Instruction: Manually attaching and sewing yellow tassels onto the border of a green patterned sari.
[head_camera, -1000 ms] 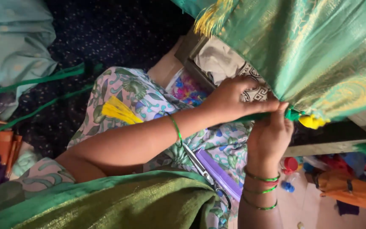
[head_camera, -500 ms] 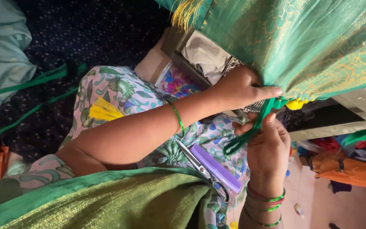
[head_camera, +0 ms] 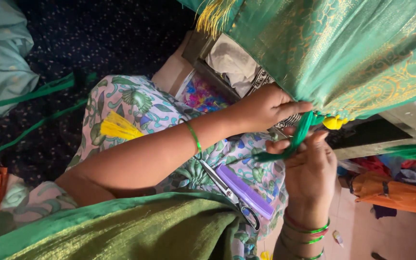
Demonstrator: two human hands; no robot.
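A green cloth with gold woven patterns hangs across the top right. My left hand pinches its lower edge, beside a small yellow bead-like knot. A bundle of green threads runs down from that edge. My right hand, with green bangles at the wrist, is closed around this bundle just below the left hand. A yellow fringe tassel hangs from the cloth's upper edge.
Scissors and a purple comb lie on my floral-print lap. A loose yellow tassel rests on my knee. A box with colourful beads sits behind. Green fabric covers the foreground; orange cloth lies right.
My right hand has dropped a little away from the cloth edge, drawing the green threads out longer. My left hand stays pinched on the edge.
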